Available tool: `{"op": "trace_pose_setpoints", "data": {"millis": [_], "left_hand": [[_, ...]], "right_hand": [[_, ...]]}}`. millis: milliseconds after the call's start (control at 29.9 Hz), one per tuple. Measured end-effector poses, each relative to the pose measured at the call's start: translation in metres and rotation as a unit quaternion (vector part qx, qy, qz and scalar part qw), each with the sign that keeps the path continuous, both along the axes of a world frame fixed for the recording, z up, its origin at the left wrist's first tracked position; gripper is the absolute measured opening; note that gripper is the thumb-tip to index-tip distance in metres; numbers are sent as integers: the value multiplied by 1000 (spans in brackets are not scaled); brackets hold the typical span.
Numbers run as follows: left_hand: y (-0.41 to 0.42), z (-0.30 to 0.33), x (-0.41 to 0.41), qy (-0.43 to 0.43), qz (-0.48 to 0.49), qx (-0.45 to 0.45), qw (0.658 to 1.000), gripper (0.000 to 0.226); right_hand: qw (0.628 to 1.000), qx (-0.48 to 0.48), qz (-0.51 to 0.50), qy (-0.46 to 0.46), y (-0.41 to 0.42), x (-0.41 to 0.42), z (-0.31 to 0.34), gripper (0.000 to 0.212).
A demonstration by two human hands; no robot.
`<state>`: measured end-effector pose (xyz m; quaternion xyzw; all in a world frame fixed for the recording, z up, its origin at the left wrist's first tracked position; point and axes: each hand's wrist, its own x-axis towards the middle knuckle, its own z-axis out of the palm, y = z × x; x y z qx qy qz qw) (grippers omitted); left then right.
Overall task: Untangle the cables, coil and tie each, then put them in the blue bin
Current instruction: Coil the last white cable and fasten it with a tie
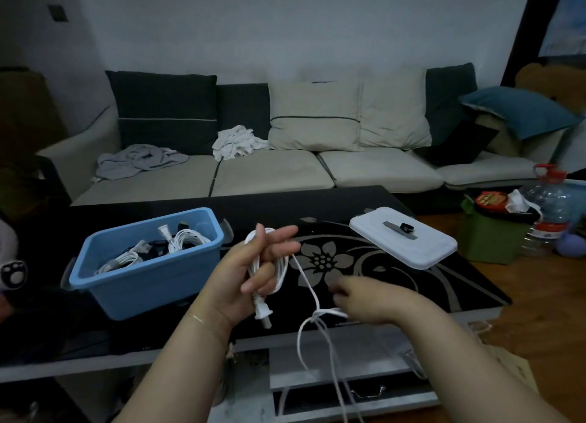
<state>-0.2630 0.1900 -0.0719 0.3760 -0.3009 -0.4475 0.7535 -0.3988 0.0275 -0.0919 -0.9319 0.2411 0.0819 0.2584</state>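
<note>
My left hand (253, 267) holds a partly wound coil of white cable (280, 272) above the black table; the loops run around the palm, the thumb presses on them and the fingers stretch forward. The cable's plug (262, 313) hangs below that hand. From the coil a strand runs down to my right hand (358, 299), which grips it at a knotted bunch (320, 315). More white cable trails off the table edge toward the floor. The blue bin (149, 283) stands at the left and holds several coiled white cables (187, 240).
The bin's white lid (418, 251) lies on the table (444, 280) at the right, with a grey strip and a small black object (406, 228) on it. A sofa stands behind the table. Bottles and a green bag sit on the floor at far right.
</note>
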Motion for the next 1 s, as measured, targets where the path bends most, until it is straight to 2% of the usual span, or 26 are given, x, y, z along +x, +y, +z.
{"op": "trace_pose_setpoints", "data": {"millis": [33, 67, 100, 134, 167, 234, 301, 368, 401, 468, 535, 635, 769, 869, 1003], "left_hand": [[0, -2, 0, -19, -23, 0, 1000, 57], [-1, -3, -1, -29, -34, 1, 999, 61], [-2, -4, -2, -28, -35, 2, 999, 61], [-3, -3, -3, -19, -31, 3, 999, 57], [-5, -2, -5, -3, -19, 6, 1000, 54], [-6, 2, -6, 42, 18, 7, 999, 53], [-5, 3, -2, 82, 49, -19, 995, 50], [-2, 2, 5, 106, 51, -49, 992, 43], [0, 1, 8, 113, 37, -62, 991, 37], [2, -2, 12, 113, -1, -79, 990, 47], [1, -3, 11, 109, -36, -86, 990, 53], [-1, -2, 8, 113, -72, -84, 987, 56], [-1, -1, 6, 118, -53, -68, 989, 51], [-3, 3, 0, 102, 37, -35, 993, 44], [-5, 3, -1, 63, 106, -20, 992, 48]], "right_hand": [[994, 50, -27, -93, 2, 4, 1, 31], [966, 173, -57, -182, 7, 7, 4, 35], [916, 318, -58, -237, 13, 10, 7, 35], [862, 436, -41, -256, 18, 12, 9, 35], [834, 492, -23, -250, 23, 13, 9, 37], [846, 484, -9, -225, 30, 11, 8, 37], [873, 438, -5, -214, 32, 11, 5, 25], [881, 419, 11, -220, 33, 13, 1, 16], [880, 412, 12, -236, 36, 15, 0, 12], [875, 394, -14, -280, 41, 21, -5, 6], [870, 385, -42, -306, 46, 27, -9, 18], [853, 425, -24, -302, 53, 32, -13, 32], [837, 445, -30, -318, 60, 35, -8, 19], [880, 355, -28, -313, 60, 34, -4, 15], [929, 281, 24, -240, 58, 27, -3, 14]]}}
